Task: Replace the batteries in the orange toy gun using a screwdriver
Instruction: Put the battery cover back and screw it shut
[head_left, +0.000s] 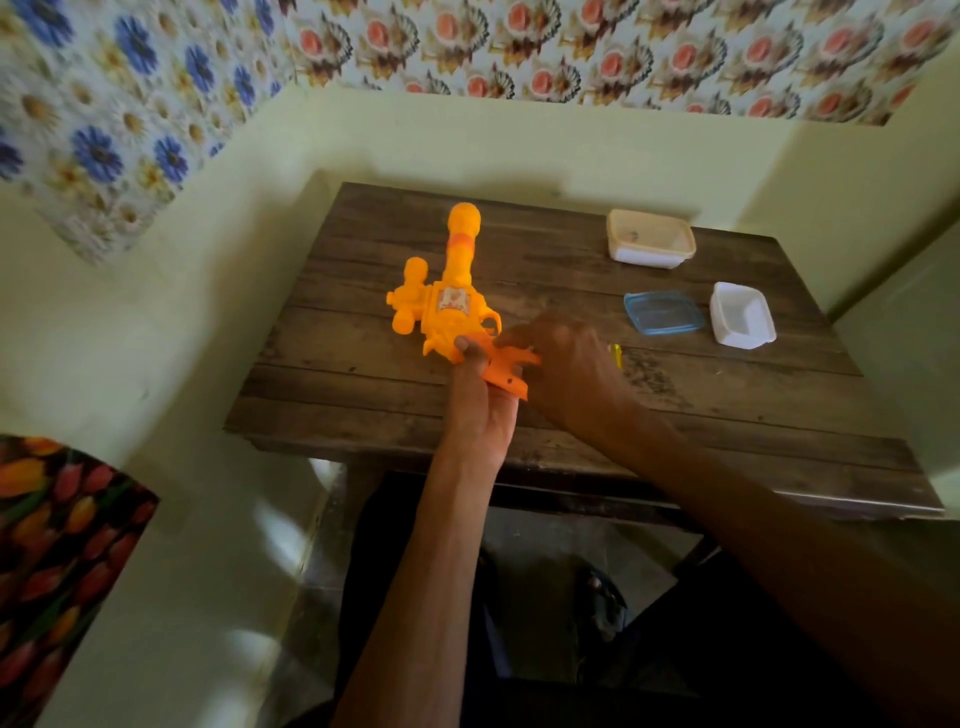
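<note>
The orange toy gun (448, 304) lies on the wooden table (727, 405), barrel pointing away from me toward the wall. My left hand (480, 410) grips its handle from below, thumb on top near the body. My right hand (563, 364) reaches in from the right and rests on the handle, fingers curled over it near the trigger. A yellow tool tip (616, 353), probably the screwdriver, peeks out just behind my right hand; whether the hand holds it is hidden. No batteries are visible.
At the table's far right stand a white box with a cream lid (649, 239), a blue lid (664, 313) and an open white tub (742, 315). Walls close in behind and on the left. My legs are under the front edge.
</note>
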